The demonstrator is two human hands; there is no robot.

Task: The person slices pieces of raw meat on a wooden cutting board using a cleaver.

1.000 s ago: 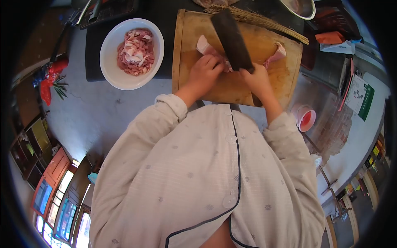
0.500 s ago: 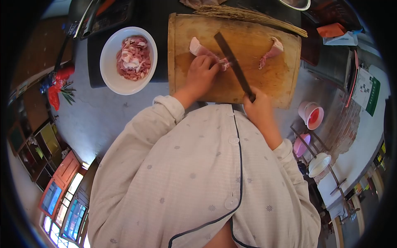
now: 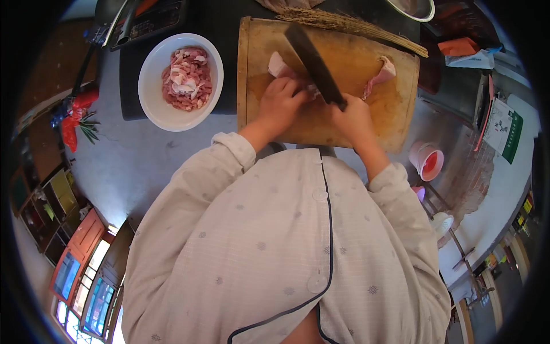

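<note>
On the cutting board [image 3: 252,66], left of its middle, lies a meat strip [image 3: 279,65], mostly covered by the left hand [image 3: 281,102]; its pale far end shows. That hand is bunched, fingers curled with little gap, holding the strip down. The right hand [image 3: 352,117] is closed firmly around the handle of a cleaver [image 3: 314,62], whose blade slants toward the far left; whether its edge touches meat cannot be told. Principal hazard: the blade is just beside the left fingertips, so a sideways slip or an extended finger could cause a cut. Moist meat would likely slide if the hold slackened, spoiling the slice. The board's near edge appears to project past the dark surface [image 3: 228,26]; heavy pressure there might tip it. Materials: the board is worn, yellow-brown wood, with a raised strip along its left end; the blade is dark, broad and flat, apparently metal. A second piece [image 3: 382,73], pale-edged and tapering, lies at right, well apart from the blade. At left, a smooth white oval bowl [image 3: 148,86] contains cut meat [image 3: 187,80] in soft, glossy, pink and whitish pieces. A straw bundle [image 3: 355,27], dry and fibrous, lies along the board's far edge.
</note>
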